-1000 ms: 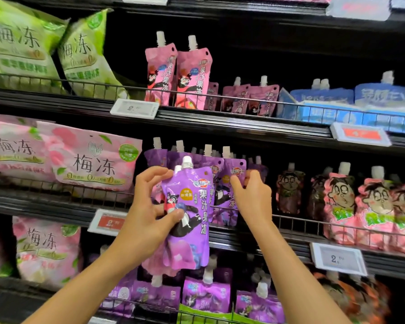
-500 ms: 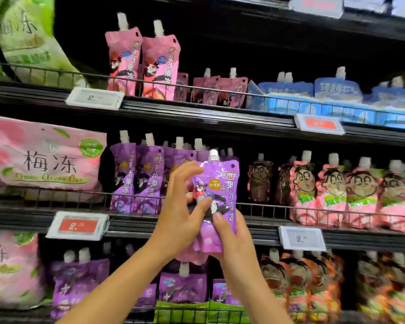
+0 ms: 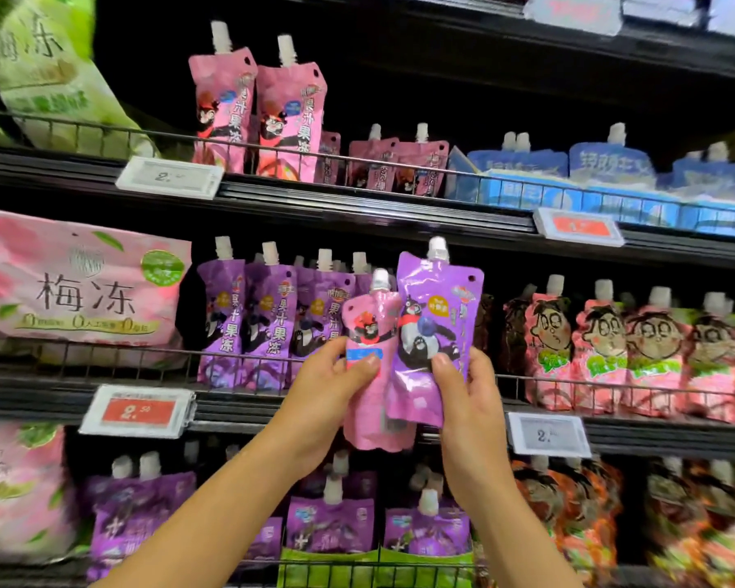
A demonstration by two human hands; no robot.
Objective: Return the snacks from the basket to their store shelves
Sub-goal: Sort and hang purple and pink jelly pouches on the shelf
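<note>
— Black store shelving [image 3: 357,214] with wire front rails fills the view, tier upon tier. What sits on the middle tier?

— At the left lies a wide pink bag printed with peach blossoms [image 3: 81,286]. Next to it stands a row of upright purple spouted jelly pouches with white caps [image 3: 268,316], and further right a row of pink pouches with a cartoon face [image 3: 629,354]. White and red price tags [image 3: 139,411] clip to the shelf edge below.

— And the tier above?

— Two tall pink spouted pouches [image 3: 255,116] stand behind the rail, shorter pink ones beside them, then blue-and-white pouches [image 3: 607,163] to the right. A green bag [image 3: 47,78] leans at the far left, blurred.

— Where are the hands?

— Both are raised in front of the middle tier. The left hand [image 3: 327,392] grasps a small pink spouted pouch with a black cartoon figure [image 3: 370,367], thumb across its front and fingers behind. The right hand [image 3: 467,392] grasps a larger purple spouted pouch with a black bear figure [image 3: 433,328], thumb pressed on its face.

— How do the two pouches sit?

— Upright, side by side and touching, the purple one overlapping the pink one's right edge. Both are held in the air before the rail, just right of the shelved purple row, not resting on the shelf.

— Below that?

— More purple pouches [image 3: 332,524] and orange ones, both blurred.
</note>
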